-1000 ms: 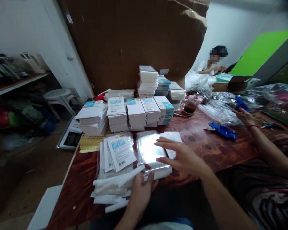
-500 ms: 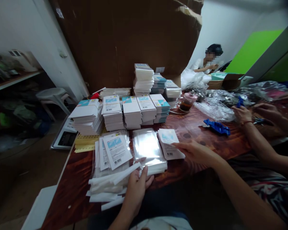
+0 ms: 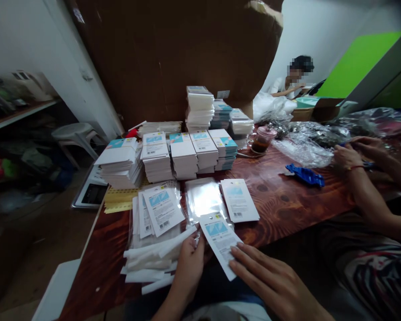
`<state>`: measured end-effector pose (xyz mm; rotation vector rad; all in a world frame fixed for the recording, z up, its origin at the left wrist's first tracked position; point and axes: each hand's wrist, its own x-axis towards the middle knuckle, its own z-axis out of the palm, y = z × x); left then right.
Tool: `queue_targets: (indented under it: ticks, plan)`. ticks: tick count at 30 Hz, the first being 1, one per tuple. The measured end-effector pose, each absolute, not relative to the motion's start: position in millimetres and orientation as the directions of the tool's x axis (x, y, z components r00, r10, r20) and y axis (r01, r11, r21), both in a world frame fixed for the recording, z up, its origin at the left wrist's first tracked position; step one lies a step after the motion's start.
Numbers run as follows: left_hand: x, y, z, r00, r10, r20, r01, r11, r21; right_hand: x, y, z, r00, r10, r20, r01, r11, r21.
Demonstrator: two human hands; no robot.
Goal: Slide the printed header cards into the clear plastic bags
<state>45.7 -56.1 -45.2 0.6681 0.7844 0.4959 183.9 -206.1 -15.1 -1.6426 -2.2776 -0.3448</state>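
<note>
The left hand [image 3: 190,258] and the right hand [image 3: 274,274] are bare, with slim fingers, and the forearms [image 3: 174,296] are uncovered as far as the near edge of view. Dark blue cloth [image 3: 218,290] covers the lap; nearer, a strip of pale, whitish garment [image 3: 220,313] shows, its weave too dim to tell.

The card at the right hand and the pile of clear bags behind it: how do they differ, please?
The card is opaque white with blue print, while the pile of clear bags is see-through and shiny. The right hand has its fingers on the card, but is apart from the bags. The card partly covers the bags in this view. Both are flat and roughly rectangular.
</note>
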Motion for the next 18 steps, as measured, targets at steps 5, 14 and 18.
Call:
queue_targets:
  ticks: [5,14,18]
  plan:
    - [45.7,-55.0,-49.5,0.592,0.66,-0.463,-0.161,0.659,0.734,177.2,-157.5,-28.8,-0.124,0.936,0.33,0.987,0.152,-0.059]
    - [45.0,-57.3,-40.7,0.577,0.631,-0.518,-0.083,0.676,0.732,194.3,-98.7,-25.8,0.16,0.902,0.401,0.967,-0.061,-0.249]
    - [47.4,-58.7,-47.0,0.5,0.701,-0.508,-0.06,0.614,0.787,170.9,-98.7,-4.1,0.225,0.568,0.792,0.948,0.061,-0.313]
